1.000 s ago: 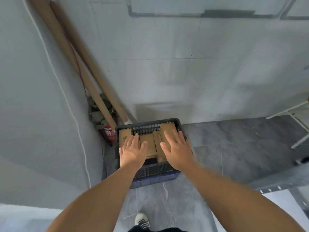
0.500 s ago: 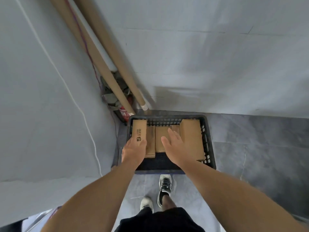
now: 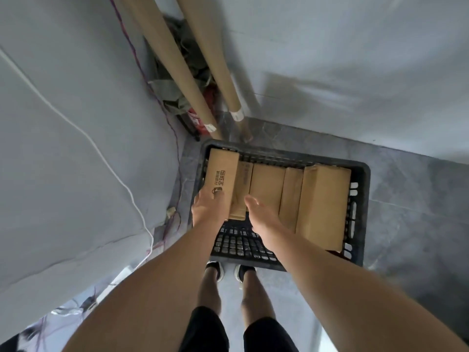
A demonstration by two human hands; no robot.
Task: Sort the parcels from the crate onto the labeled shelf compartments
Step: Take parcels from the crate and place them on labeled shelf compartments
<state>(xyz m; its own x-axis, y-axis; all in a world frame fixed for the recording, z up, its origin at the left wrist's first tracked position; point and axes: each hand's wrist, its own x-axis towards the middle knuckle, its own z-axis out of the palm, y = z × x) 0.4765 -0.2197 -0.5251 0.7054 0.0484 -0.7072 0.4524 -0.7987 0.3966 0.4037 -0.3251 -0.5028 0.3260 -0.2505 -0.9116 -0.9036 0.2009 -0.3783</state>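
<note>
1. A dark plastic crate [image 3: 279, 155] sits on the grey tiled floor [image 3: 418, 199], close to a corner of the wall [image 3: 330, 47].
2. Five cardboard parcels lie side by side in the far part of the crate; the near part shows its bare grid bottom.
3. The left hand [image 3: 206, 210] grips the near end of the printed parcel [image 3: 223, 171] at the crate's left side. The fingers curl round it, with their tips hidden beneath.
4. The printed parcel overlaps the edge of the second parcel [image 3: 244, 179] beside it.
5. The right hand [image 3: 264, 217] is spread, fingers straight and thumb out, and holds nothing. It hovers over the near end of the middle parcel [image 3: 267, 186] — whether it touches cannot be told.
6. To the right lie a narrow parcel [image 3: 291, 194] and the largest parcel [image 3: 322, 204], against the crate's right wall.
7. Two cardboard tubes [image 3: 162, 47] lean in the corner beyond the crate — a white cable [image 3: 76, 128] runs down the left wall.
8. The person's shoes [image 3: 214, 269] stand just before the crate's near rim.
</note>
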